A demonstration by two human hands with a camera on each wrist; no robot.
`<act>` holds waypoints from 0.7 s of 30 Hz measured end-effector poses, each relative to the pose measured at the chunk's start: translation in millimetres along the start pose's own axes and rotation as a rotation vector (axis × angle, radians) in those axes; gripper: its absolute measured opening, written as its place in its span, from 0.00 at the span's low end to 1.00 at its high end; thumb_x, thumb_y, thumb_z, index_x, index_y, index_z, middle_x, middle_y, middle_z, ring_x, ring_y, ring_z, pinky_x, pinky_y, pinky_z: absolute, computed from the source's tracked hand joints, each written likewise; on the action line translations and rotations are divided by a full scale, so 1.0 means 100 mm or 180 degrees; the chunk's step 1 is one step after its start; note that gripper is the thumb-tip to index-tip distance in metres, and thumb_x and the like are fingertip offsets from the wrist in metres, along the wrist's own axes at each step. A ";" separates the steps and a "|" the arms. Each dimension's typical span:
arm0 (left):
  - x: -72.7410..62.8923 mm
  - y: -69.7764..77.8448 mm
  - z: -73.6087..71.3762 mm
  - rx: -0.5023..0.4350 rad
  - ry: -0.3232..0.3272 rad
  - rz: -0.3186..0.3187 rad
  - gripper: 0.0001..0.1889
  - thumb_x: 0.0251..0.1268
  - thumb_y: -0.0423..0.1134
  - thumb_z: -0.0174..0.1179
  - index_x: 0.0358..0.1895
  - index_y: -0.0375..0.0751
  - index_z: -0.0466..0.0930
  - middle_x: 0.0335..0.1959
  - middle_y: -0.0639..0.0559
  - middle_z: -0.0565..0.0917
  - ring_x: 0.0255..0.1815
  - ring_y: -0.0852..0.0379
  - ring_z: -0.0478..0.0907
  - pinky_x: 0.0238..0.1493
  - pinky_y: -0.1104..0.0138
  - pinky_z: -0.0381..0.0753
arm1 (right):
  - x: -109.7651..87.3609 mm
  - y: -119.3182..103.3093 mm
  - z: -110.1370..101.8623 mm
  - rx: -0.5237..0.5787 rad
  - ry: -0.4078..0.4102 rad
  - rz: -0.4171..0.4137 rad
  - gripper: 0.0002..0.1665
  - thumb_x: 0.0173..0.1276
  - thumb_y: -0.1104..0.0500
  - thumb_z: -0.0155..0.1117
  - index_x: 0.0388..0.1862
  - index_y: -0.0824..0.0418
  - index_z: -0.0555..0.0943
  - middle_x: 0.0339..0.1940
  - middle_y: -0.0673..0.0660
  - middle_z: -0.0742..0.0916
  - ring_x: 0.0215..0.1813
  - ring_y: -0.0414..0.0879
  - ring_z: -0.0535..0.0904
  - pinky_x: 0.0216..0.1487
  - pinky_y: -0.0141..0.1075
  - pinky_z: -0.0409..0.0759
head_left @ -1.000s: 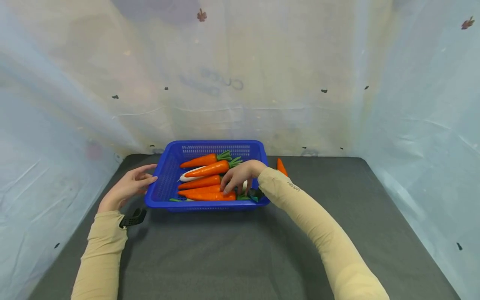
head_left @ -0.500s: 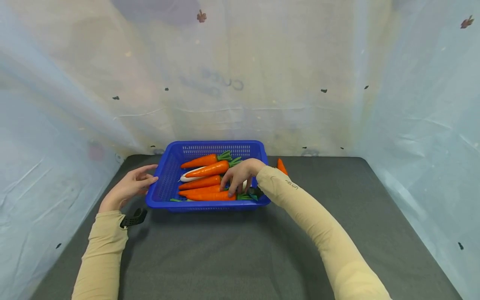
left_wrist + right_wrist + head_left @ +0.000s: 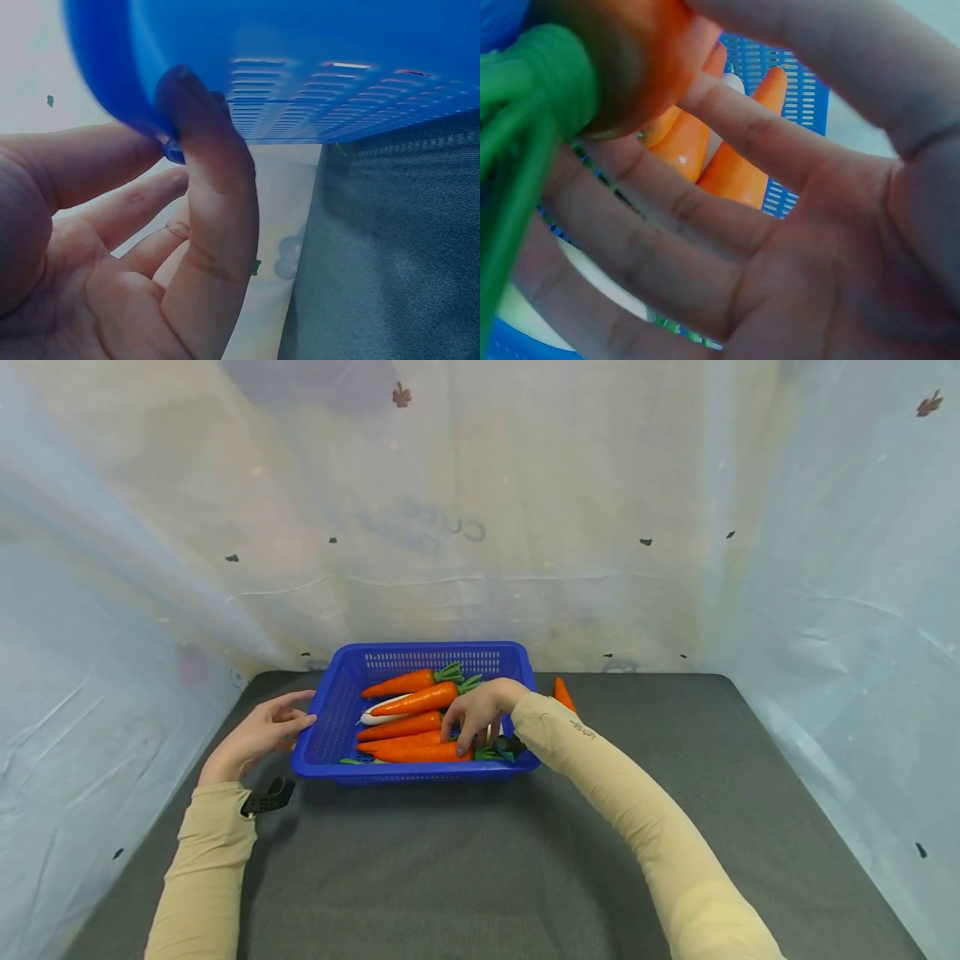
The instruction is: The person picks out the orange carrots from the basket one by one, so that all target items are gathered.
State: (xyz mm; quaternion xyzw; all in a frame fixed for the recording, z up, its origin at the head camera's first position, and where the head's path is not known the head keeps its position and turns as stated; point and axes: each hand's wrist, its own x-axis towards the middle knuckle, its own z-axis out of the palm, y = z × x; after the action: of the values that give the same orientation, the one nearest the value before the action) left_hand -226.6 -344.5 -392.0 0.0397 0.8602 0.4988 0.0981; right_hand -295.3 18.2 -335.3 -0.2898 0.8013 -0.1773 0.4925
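Note:
A blue plastic basket (image 3: 420, 771) with slotted walls stands at the back of the table. My left hand (image 3: 258, 735) pinches its left rim; the left wrist view shows the thumb and a finger on either side of the blue rim (image 3: 142, 112). Inside lie several orange carrots with green tops and a white radish (image 3: 382, 712) partly under them. My right hand (image 3: 480, 712) reaches in from the right. Its thumb and forefinger pinch the nearest carrot (image 3: 416, 752) close to its green top, with the carrot's thick end (image 3: 641, 67) large in the right wrist view.
Another orange carrot (image 3: 563, 693) lies outside, right of the basket, partly hidden by the right sleeve. Grey cloth (image 3: 420, 868) covers the table. Pale plastic sheeting (image 3: 570, 610) hangs close behind the basket and at both sides.
Over the last second the right hand's fingers have shifted slightly on the nearest carrot. The left hand and the basket stay in place.

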 end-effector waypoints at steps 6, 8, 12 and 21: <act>0.02 -0.01 0.00 0.0006 0.0027 -0.0027 0.36 0.70 0.50 0.55 0.74 0.39 0.52 0.51 0.33 0.76 0.46 0.45 0.79 0.48 0.48 0.78 | 0.01 0.01 0.01 0.0018 0.0054 -0.0025 0.30 0.65 0.57 0.67 0.66 0.55 0.72 0.48 0.54 0.82 0.47 0.50 0.82 0.53 0.47 0.77; 0.02 -0.01 0.00 0.0007 0.0028 -0.0025 0.36 0.70 0.50 0.55 0.74 0.39 0.52 0.51 0.33 0.76 0.46 0.45 0.79 0.48 0.48 0.78 | 0.00 0.02 0.01 -0.0002 0.0083 -0.0093 0.29 0.65 0.57 0.66 0.65 0.55 0.72 0.49 0.54 0.82 0.47 0.50 0.82 0.51 0.45 0.78; 0.02 -0.01 0.01 0.0026 0.0025 -0.0014 0.36 0.70 0.50 0.55 0.74 0.39 0.52 0.51 0.33 0.76 0.47 0.45 0.78 0.47 0.50 0.79 | -0.04 0.05 -0.02 0.0073 0.0212 -0.0279 0.26 0.66 0.59 0.64 0.62 0.55 0.73 0.52 0.57 0.81 0.47 0.50 0.81 0.48 0.43 0.80; 0.03 -0.03 0.00 0.0036 0.0033 0.0003 0.36 0.70 0.50 0.55 0.74 0.39 0.52 0.52 0.33 0.75 0.46 0.46 0.79 0.46 0.52 0.80 | -0.22 0.19 -0.13 0.0488 0.0615 -0.0589 0.28 0.66 0.55 0.66 0.65 0.54 0.72 0.53 0.57 0.81 0.48 0.52 0.81 0.47 0.43 0.80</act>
State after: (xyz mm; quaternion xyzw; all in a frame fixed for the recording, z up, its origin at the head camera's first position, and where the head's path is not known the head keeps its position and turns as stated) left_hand -229.4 -345.7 -395.1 0.0380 0.8635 0.4942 0.0933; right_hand -305.2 46.9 -325.1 -0.3054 0.7989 -0.3097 0.4154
